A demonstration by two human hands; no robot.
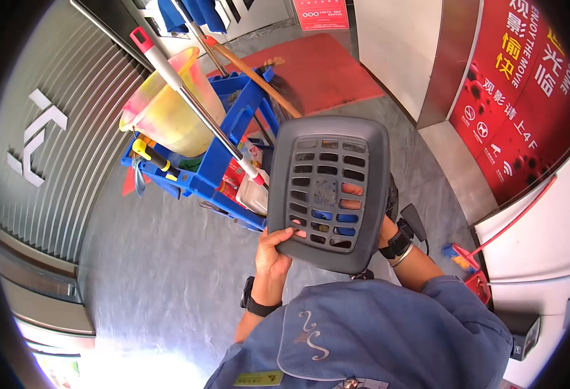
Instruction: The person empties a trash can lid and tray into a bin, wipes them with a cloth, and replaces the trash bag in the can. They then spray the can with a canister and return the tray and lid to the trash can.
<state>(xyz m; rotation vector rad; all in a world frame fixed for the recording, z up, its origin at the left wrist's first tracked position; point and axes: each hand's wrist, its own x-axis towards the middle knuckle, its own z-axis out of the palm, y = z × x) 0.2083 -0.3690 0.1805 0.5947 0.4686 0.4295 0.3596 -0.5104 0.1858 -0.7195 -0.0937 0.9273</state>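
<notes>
A dark grey plastic cover (pixel 285 165), rectangular with rounded corners and rows of slots, is held up in front of my body. Its outer rim is raised, and water drops or specks show on its solid middle panel. My left hand (pixel 274 254) grips the lower left edge, thumb on the front face and fingertips showing through a slot. Behind the right side is my right hand (pixel 387 231), mostly hidden; some of its fingers appear through the slots, supporting the cover from the back. Both wrists wear black straps.
Ahead on the left stands a blue cleaning cart (pixel 217 172) with a yellowish bucket (pixel 174 107) and long handles leaning over it. A red mat (pixel 324 78) lies beyond. To the right are a brush (pixel 460 257), a red dustpan (pixel 478 286) and a red poster wall (pixel 515 97).
</notes>
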